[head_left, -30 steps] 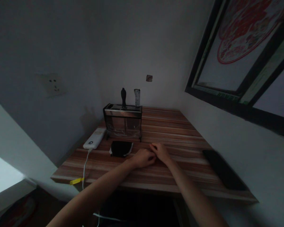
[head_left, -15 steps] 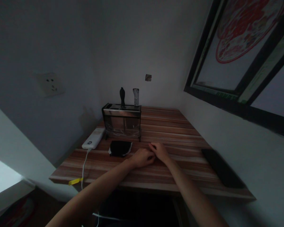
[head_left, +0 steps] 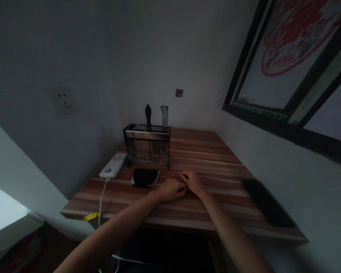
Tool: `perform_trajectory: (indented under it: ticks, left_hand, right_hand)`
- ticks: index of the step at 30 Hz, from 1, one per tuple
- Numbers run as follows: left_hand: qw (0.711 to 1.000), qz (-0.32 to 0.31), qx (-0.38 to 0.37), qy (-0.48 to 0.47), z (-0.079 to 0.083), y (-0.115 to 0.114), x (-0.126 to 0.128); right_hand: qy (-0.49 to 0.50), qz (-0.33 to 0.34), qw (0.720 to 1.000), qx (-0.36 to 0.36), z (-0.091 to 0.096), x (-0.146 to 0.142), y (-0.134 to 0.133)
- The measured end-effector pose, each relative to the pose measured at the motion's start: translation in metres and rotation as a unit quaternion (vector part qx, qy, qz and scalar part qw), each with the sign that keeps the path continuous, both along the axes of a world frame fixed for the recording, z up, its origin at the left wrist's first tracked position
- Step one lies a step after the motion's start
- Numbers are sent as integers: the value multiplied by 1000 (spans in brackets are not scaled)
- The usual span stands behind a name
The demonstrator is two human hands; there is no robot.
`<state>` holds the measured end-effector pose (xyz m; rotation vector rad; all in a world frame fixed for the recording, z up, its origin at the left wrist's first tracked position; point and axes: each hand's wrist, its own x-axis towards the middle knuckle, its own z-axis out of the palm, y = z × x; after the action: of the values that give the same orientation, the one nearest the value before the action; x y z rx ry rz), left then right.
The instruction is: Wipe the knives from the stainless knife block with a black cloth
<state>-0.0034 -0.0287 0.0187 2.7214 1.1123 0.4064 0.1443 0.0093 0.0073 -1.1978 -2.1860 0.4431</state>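
Observation:
My left hand [head_left: 172, 189] rests on the striped wooden table [head_left: 199, 148] with its fingers curled closed. Just right of it lies my right hand [head_left: 192, 182], fingers bent and pressed together, its tips touching or almost touching the left hand. Whatever may be between the fingers is too small or hidden to make out. A folded black cloth or pouch [head_left: 145, 178] with a pale edge lies left of my left hand. Behind that stands a clear-sided knife holder [head_left: 147, 148], with a black handle [head_left: 148, 115] and a plastic-wrapped handle [head_left: 165, 115] rising from its top.
A white power bank [head_left: 113, 165] sits at the table's left, its white cable [head_left: 102, 197] running over the front edge past a yellow tag [head_left: 91, 216]. Near the right edge lies a dark flat object [head_left: 267, 203]. Walls close in the left, back and right; a framed picture [head_left: 290, 57] is at right.
The whole view has shifted very slightly. Both hands keep the same pose and place on the table, and nothing else has visibly moved.

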Motion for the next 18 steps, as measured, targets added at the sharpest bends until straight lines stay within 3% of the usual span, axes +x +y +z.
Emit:
perform_trajectory:
  ticks: [18]
  left_hand:
    - [1000,5,11,-1,-2,1,0]
  right_hand:
    - [3,2,1000,1,-2,0,1]
